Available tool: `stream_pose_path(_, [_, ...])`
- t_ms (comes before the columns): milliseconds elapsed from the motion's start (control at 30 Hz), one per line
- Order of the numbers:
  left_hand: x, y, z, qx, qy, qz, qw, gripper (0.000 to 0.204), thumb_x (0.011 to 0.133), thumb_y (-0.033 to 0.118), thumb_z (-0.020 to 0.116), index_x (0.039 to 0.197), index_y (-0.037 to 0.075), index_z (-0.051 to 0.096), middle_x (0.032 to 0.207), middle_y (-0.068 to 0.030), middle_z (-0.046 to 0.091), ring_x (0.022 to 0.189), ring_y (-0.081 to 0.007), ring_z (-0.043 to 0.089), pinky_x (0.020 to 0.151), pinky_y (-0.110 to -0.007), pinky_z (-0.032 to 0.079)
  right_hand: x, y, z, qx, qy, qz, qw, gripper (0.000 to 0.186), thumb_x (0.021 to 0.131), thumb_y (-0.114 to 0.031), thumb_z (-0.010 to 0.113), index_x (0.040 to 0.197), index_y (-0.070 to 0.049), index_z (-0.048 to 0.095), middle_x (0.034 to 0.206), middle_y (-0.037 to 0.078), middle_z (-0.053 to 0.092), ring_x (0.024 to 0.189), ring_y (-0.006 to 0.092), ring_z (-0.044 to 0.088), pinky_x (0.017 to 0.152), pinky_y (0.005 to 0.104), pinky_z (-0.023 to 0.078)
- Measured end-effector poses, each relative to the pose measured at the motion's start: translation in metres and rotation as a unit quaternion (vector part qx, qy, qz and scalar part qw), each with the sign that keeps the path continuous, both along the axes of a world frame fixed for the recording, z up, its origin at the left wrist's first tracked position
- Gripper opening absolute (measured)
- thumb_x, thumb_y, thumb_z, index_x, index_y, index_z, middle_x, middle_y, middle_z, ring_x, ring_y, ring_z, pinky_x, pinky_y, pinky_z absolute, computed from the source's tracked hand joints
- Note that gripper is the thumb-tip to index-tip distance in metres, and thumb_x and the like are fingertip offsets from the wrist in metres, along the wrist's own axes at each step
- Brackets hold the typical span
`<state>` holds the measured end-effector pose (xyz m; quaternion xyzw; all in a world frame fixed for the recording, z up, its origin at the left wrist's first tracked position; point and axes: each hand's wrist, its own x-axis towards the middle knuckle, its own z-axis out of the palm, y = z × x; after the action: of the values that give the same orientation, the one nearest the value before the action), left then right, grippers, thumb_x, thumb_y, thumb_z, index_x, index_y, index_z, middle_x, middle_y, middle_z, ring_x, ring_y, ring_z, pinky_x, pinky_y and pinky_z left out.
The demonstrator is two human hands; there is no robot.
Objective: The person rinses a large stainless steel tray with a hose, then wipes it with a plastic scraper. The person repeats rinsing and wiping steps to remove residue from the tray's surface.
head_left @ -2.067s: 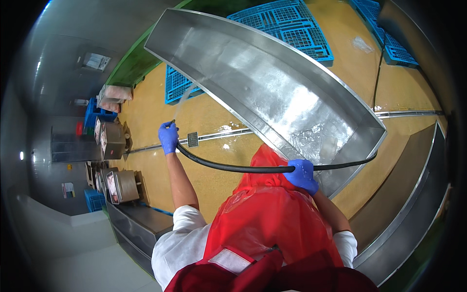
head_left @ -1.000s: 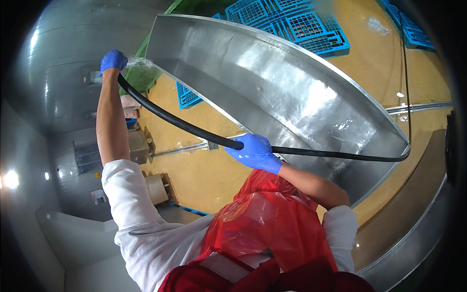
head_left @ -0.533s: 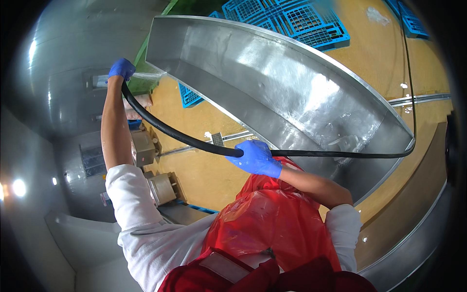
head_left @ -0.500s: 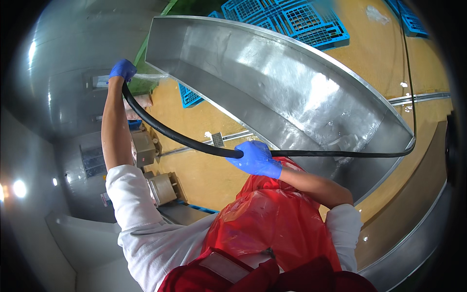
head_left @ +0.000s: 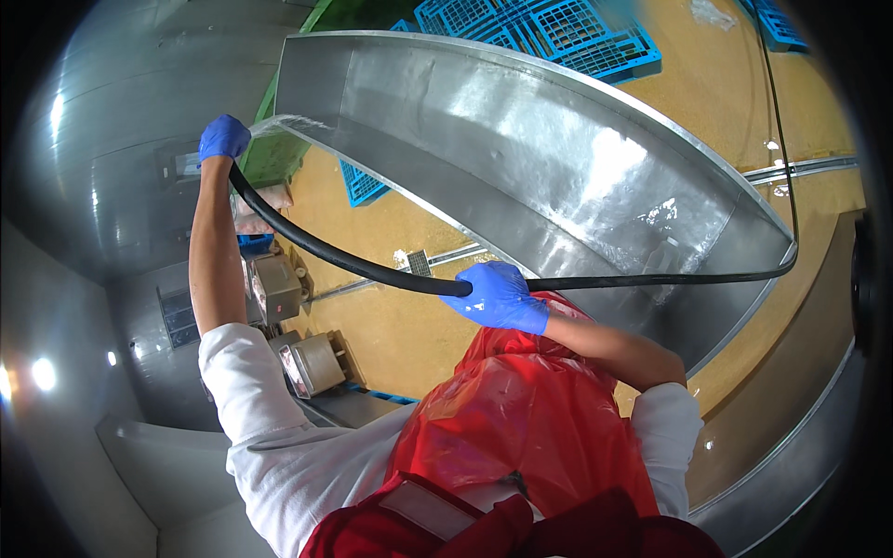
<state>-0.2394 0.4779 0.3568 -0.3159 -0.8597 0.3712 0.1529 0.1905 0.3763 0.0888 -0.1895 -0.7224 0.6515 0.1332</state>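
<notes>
I count one black hose (head_left: 339,257) across one steel trough (head_left: 465,130). The left hand (head_left: 224,138) clenches it off the trough's left end, the right hand (head_left: 504,296) by the near edge.

The left arm (head_left: 217,246) is reaching far forward, left hand (head_left: 224,138) clenching; the bent right arm (head_left: 619,352) is angling inward, right hand (head_left: 502,298) gripping.
</notes>
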Motion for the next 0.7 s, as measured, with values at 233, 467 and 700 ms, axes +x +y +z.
stream_pose_path(233, [-0.068,-0.017,-0.010,-0.186,-0.062,0.014,0.980,0.020,0.064,0.011,0.058,0.075,0.000,0.070,0.075,-0.0234,0.066,0.072,-0.0364,0.067,0.064,-0.041,0.051,0.005,-0.007,0.000,0.003,-0.012,0.033,0.999,0.039,0.082,-0.042,0.056,0.064,-0.009,0.065,0.064,0.018,0.061,0.064,0.0385,0.062,0.059,0.0467,0.048])
stream_pose_path(467, [0.014,0.001,-0.030,-0.143,-0.265,0.123,0.946,0.016,0.078,0.013,0.062,0.079,0.000,0.070,0.063,-0.0131,0.064,0.052,-0.0170,0.060,0.048,-0.033,0.047,0.010,-0.007,-0.004,0.020,0.008,0.005,1.000,0.031,0.079,-0.035,0.058,0.064,-0.010,0.066,0.063,0.018,0.061,0.062,0.0382,0.062,0.058,0.0468,0.048])
stream_pose_path(700, [0.034,-0.013,-0.059,-0.139,-0.417,0.141,0.887,0.014,0.084,0.011,0.061,0.084,-0.001,0.068,0.061,-0.0090,0.063,0.042,-0.0129,0.052,0.040,-0.029,0.042,0.023,-0.018,-0.008,0.055,0.037,0.005,0.998,0.025,0.075,-0.030,0.060,0.060,-0.011,0.064,0.060,0.016,0.060,0.059,0.0374,0.061,0.056,0.0463,0.048])
